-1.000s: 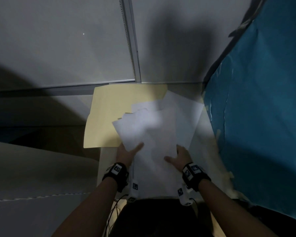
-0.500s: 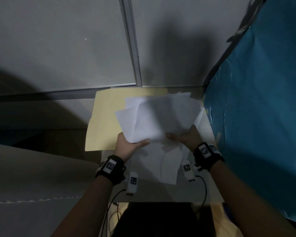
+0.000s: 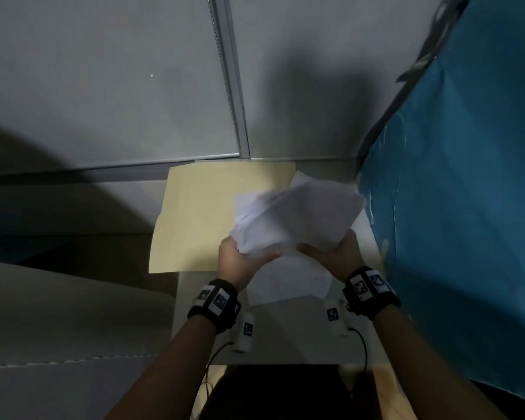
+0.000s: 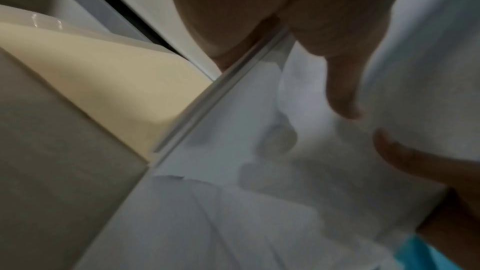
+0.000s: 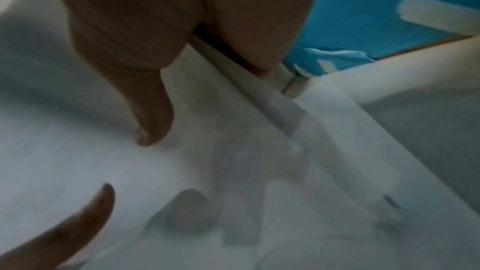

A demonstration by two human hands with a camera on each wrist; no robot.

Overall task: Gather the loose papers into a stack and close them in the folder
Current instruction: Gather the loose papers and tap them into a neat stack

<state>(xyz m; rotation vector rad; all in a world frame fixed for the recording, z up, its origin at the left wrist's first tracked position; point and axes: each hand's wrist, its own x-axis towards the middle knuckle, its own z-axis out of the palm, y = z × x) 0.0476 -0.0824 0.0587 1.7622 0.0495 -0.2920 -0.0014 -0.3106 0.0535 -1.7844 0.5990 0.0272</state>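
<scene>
White papers were gripped at their near edge by the left hand and right hand — lifted, fanning away; the open folder lay leftward, nearer the left hand, at the worktop's far edge.

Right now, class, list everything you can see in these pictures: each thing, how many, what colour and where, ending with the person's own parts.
papers: several loose sheets, count unclear, white, gripped in both hands above the table, overlapping the folder's right part.
folder: one, pale yellow, lying on the table against the wall, left of the papers.
table: one, white, under the folder and hands.
wall panels: grey, behind the table.
blue sheet: one, blue, along the right side.
wrist bands: two, black with printed markers, one on each wrist.
left hand: grips the papers' near left edge.
right hand: grips the papers' near right edge.
</scene>
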